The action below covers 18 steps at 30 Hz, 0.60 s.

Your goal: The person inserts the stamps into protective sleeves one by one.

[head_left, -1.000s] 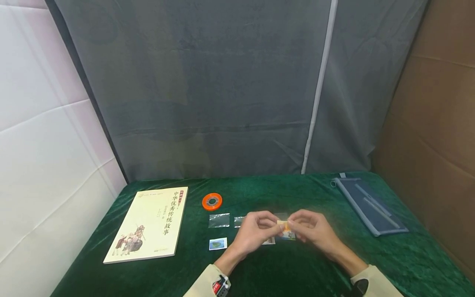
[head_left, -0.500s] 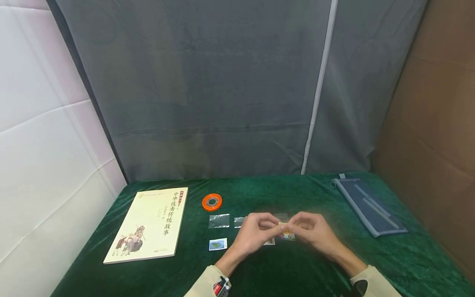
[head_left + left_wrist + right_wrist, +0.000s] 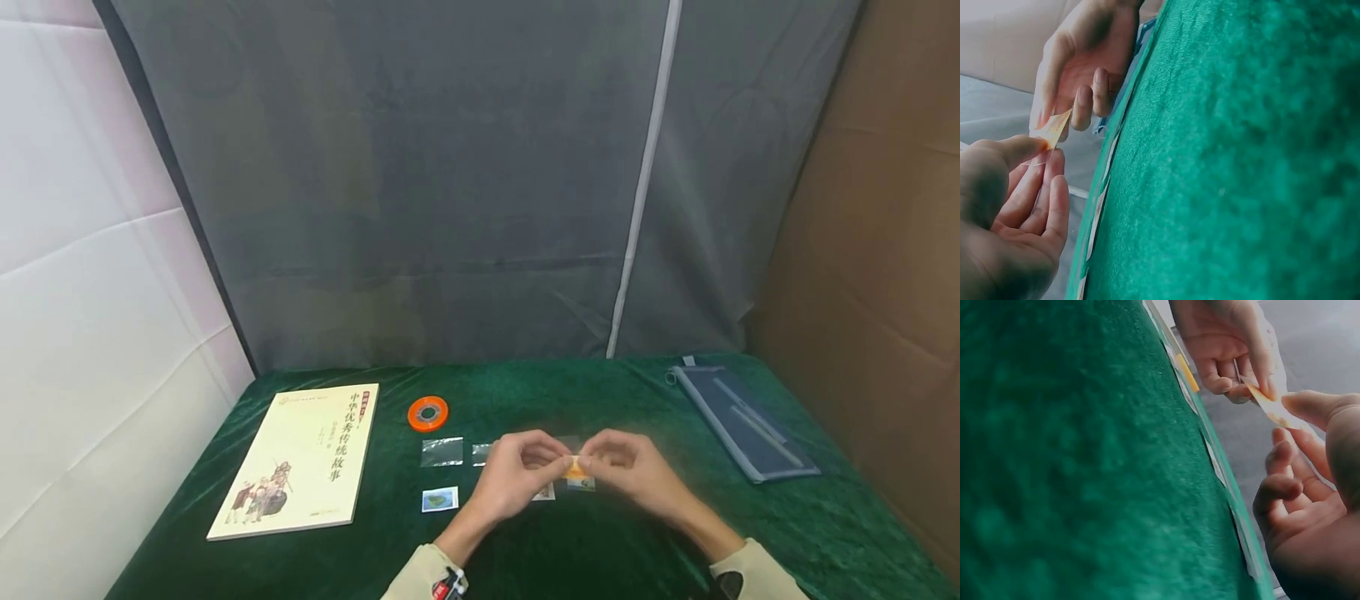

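Two hands over the near half of the cloth (image 3: pixel 540 560), both grasping: left hand (image 3: pixel 516 482) with thumb and fingertips pinched on the yellow slip (image 3: pixel 576 472), right hand (image 3: pixel 636 477) pinched on the same slip just beside. Slip raised off the cloth, partly covered by thumbs, bent in both wrist views. Trace of clear material at the left fingertips; around the slip or merely beside it, cannot tell. Recommended: hold by the margins, press lightly, ease out the bend before further pushing, shift one hand at a time; thin stock judged likely to crease. Next out, lying on the cloth: second slip (image 3: pixel 545 493), partly hidden by the left hand; third slip (image 3: pixel 440 499), all edges exposed, near the left wrist. Avoid leftward sweeps there. Beyond: narrow film (image 3: pixel 482 454), partly behind the left hand, and wide film (image 3: pixel 442 452) to its left, loose edges judged easy to drag. Better room toward the body and rightward, as far as the pouch (image 3: pixel 744 427), well apart from the right hand. Farther off: book (image 3: pixel 303 458) at left, then roll (image 3: pixel 428 414) above the wide film, both outside the working spot.
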{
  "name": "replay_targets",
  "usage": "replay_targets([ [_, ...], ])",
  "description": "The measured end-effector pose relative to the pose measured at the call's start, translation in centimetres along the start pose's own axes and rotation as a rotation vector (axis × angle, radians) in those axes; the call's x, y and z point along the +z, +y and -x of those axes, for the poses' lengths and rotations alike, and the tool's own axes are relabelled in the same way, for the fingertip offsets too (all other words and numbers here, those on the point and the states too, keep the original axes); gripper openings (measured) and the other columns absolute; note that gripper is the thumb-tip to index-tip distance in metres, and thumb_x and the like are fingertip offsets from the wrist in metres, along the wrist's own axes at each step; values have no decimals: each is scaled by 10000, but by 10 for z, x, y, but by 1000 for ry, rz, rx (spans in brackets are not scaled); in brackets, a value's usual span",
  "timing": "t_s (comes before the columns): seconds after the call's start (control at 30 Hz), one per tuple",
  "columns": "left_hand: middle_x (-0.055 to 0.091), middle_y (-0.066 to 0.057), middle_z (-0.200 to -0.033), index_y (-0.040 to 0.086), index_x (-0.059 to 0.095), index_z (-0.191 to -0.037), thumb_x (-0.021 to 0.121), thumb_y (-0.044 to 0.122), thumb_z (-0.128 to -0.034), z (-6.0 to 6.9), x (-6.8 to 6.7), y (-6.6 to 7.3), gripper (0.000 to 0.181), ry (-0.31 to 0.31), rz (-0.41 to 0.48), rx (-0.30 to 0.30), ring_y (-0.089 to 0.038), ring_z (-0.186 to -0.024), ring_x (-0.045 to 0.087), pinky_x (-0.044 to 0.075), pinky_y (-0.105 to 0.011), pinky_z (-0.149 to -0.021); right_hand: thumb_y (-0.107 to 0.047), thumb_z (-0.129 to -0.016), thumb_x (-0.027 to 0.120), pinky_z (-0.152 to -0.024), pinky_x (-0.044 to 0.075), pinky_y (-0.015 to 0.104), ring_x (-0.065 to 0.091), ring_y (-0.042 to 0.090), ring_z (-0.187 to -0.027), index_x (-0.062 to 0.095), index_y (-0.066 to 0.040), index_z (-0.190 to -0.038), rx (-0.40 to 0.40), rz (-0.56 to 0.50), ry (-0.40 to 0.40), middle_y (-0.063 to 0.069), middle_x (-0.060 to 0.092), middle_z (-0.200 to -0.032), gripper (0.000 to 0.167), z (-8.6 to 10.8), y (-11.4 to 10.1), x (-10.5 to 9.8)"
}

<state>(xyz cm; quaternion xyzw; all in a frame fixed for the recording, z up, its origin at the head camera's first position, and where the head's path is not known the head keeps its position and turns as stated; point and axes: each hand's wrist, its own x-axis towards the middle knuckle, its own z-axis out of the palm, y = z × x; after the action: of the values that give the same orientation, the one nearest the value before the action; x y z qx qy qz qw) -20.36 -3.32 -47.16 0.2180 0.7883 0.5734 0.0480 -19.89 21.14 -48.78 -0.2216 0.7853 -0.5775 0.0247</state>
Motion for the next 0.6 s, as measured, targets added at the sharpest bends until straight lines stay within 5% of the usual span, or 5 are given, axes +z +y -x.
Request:
replay_targets([
  [0.27, 847, 45, -972, 195, 838, -1011, 847, 284, -966, -12, 13, 8, 100, 6, -44, 44, -27, -850, 787, 613, -216, -705, -242, -1055, 735, -534, 523, 306, 591, 92, -608, 756, -238, -1149, 24, 117, -23, 27, 754, -911, 96, 0, -3, -17],
  [0.6, 831, 110, -1030, 250, 848, -1107, 770, 278, -1029, -34, 44, 19, 114, -29, -170, 39, 30, -887, 745, 602, -203, -775, -249, -1054, 733, -713, 605, 330, 743, 204, -798, 744, -190, -1157, 84, 189, 13, 51, 781, -1027, 119, 13, 7, -62],
])
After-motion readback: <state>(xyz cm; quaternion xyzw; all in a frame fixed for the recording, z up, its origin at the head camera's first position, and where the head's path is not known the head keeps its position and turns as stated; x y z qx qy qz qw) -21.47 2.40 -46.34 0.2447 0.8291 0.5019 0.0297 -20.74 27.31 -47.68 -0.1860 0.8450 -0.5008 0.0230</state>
